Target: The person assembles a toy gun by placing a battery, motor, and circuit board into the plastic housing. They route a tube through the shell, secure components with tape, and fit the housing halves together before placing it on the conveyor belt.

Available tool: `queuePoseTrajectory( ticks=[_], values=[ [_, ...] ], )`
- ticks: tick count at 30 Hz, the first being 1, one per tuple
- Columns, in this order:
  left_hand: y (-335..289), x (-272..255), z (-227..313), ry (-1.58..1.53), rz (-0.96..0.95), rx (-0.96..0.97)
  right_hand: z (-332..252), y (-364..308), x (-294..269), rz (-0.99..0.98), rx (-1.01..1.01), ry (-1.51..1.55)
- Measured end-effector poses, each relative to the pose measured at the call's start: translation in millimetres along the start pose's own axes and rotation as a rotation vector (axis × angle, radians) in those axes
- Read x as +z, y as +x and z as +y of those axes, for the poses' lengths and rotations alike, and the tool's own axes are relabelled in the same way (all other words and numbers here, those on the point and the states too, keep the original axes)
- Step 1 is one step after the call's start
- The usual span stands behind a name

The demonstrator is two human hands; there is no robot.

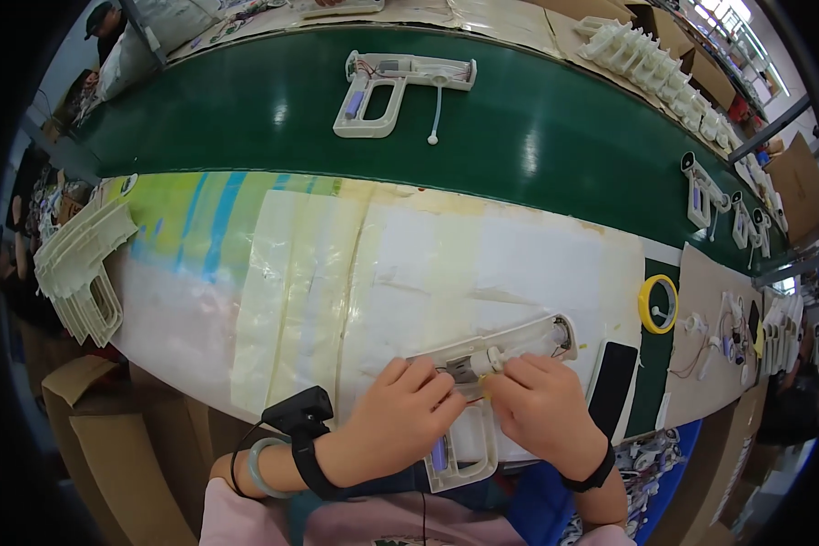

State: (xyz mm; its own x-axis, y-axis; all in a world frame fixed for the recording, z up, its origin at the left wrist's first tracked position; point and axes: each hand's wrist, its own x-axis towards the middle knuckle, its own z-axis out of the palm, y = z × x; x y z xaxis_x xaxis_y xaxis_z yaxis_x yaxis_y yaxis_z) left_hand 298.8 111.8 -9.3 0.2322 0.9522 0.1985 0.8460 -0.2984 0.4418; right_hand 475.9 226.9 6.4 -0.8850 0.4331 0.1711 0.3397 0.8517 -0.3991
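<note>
Right in front of me on the paper-covered bench lies a white pistol-shaped toy gun shell (478,455), its inside facing up. A silvery motor (461,369) and a white round fitting (490,361) sit in its barrel, and a purple battery (439,454) shows in the handle. My left hand (405,409) is closed at the motor end, bent fingers pressed on the shell's edge. Curled beside the white fitting, my right hand (541,400) has its fingertips pinched together. What lies between those fingertips is hidden. Thin wires run under both hands.
A similar filled shell (369,118) with a dangling tube lies on the green belt (246,109). Stacked empty shells (82,264) stand at left. Yellow tape (657,304), a black phone (613,387) and loose wired parts (723,337) are at right. Cardboard boxes (109,455) stand below left.
</note>
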Motion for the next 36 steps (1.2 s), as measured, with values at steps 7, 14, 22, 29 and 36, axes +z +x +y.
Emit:
queuePoseTrajectory(
  ticks=[7,14,22,29,36],
  values=[
    [-9,4,3,0.064,0.082,0.050,-9,-4,6,-0.165,-0.100,-0.259],
    [-10,8,-3,0.023,0.080,0.012,15,-6,-24,0.133,0.028,0.171],
    [31,22,-1,-0.034,0.189,-0.039,40,-43,-30,0.317,0.688,1.518],
    [43,28,-1,-0.011,0.145,0.062,50,-60,-28,0.092,0.755,1.405],
    [48,25,0,0.050,0.090,0.049,37,-54,-36,-0.056,0.764,1.253]
  ],
)
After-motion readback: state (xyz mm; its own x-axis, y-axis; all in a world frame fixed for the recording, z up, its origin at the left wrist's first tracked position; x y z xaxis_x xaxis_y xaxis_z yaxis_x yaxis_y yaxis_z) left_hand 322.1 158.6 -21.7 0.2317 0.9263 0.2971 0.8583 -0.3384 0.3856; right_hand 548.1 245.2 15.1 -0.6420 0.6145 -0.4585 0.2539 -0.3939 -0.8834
